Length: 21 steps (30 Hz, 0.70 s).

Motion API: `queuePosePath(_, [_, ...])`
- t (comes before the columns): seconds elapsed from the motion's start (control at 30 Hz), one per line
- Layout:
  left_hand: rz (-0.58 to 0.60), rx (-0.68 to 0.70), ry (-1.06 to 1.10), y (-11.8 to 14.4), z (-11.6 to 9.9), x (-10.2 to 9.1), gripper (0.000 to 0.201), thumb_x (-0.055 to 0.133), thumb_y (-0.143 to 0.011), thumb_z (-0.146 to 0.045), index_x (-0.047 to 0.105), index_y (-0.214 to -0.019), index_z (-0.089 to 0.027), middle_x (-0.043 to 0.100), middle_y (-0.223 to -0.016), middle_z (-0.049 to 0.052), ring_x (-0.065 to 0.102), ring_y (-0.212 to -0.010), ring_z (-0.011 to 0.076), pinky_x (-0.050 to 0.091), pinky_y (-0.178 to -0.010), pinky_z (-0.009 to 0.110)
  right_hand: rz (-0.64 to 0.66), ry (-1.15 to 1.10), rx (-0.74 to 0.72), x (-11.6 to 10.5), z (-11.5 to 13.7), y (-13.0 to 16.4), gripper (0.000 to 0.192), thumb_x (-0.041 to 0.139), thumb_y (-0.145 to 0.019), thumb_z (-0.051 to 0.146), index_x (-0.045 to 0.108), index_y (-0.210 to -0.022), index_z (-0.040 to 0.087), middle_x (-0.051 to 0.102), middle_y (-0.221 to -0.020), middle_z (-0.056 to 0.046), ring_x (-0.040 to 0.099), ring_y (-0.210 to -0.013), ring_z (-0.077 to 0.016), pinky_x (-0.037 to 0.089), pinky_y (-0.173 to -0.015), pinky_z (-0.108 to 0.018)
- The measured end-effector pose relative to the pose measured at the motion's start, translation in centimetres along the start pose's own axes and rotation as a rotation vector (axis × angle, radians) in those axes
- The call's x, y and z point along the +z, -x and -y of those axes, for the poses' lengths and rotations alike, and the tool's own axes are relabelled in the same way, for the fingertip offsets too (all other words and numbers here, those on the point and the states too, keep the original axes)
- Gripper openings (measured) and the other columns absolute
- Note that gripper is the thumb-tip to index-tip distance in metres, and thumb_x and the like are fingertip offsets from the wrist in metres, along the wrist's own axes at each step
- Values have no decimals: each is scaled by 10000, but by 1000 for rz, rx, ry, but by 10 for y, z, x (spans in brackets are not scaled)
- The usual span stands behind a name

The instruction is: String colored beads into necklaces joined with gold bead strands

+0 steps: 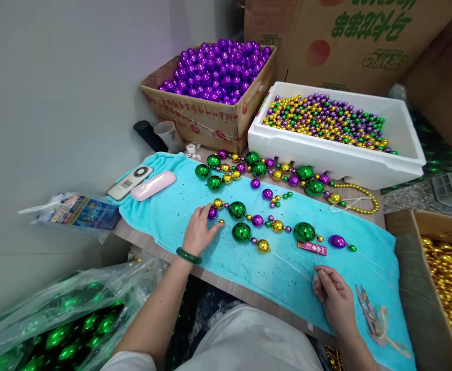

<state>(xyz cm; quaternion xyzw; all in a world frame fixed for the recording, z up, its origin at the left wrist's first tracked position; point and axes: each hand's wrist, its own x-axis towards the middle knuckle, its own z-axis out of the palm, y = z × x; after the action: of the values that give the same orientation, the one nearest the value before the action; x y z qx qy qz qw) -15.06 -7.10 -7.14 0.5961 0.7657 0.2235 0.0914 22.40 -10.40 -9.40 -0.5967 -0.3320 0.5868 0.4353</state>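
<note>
Thread [289, 263] pinched firmly between thumb and fingers of right hand [334, 299]! Left hand [199, 231] curled over purple bead [212, 212] at left bend of strand [237, 209]; gripping or merely resting, can't tell. Strand flat on turquoise towel [226, 264], doubled back into two rows, long axis left to right, slanting nearer the body toward the right. Near row aimed at right hand, thread running almost straight from gold bead [263, 246] into the pinch; far row stretching on past red packet [308, 248] to green bead [351, 248] and trailing thread. Snips [366, 312] close beside right hand. Behind, loose beads [267, 194], then second strand [259, 169]. Under the towel, wooden table [229, 290]; remote [130, 182] and pink case [153, 186] at the left end, grey wall [74, 93] alongside. Now the containers: carton [195, 116] heaped with purple balls [214, 72], foam box [311, 149] of mixed beads [326, 118], box [407, 288] of gold beads [448, 288] far right, plastic bag [133, 288] of green balls [71, 319] low left.
</note>
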Motion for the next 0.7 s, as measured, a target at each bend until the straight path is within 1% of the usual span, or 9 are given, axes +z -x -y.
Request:
queuePosePath(0.17, [25, -11, -18, -1, 0, 0, 583, 601, -814, -369, 453, -1330, -143, 512, -1231, 152, 519, -1153, 289, 426, -1012, 429, 5, 10, -26, 0, 1, -1, 314, 710, -747, 448, 633, -878, 173, 514, -525, 22, 446, -478, -90, 322, -406, -185])
queuePosePath(0.33, [42, -22, -40, -1, -2, 0, 631, 612, -797, -402, 443, -1354, -158, 495, -1253, 152, 505, -1159, 302, 433, -994, 437, 1, 14, -38, 0, -1, -1, 274, 696, -770, 424, 630, -879, 182, 518, -529, 27, 445, -476, -82, 311, -402, -178])
queuePosePath(0.5, [9, 12, -117, 1, -8, 4, 698, 625, -778, -451, 429, -1375, -147, 449, -1313, 177, 446, -1191, 346, 388, -1019, 471, 5, 8, -37, 1, 0, -1, 257, 690, -778, 413, 631, -878, 183, 518, -534, 29, 451, -478, -81, 314, -404, -179])
queuePosePath(0.7, [-35, 53, -131, 1, -12, 7, 675, 610, -781, -404, 428, -1371, -130, 436, -1322, 188, 414, -1202, 353, 356, -1036, 484, 1, 2, -46, 3, 1, 0, 242, 689, -779, 395, 634, -884, 184, 516, -532, 32, 445, -469, -84, 315, -398, -184])
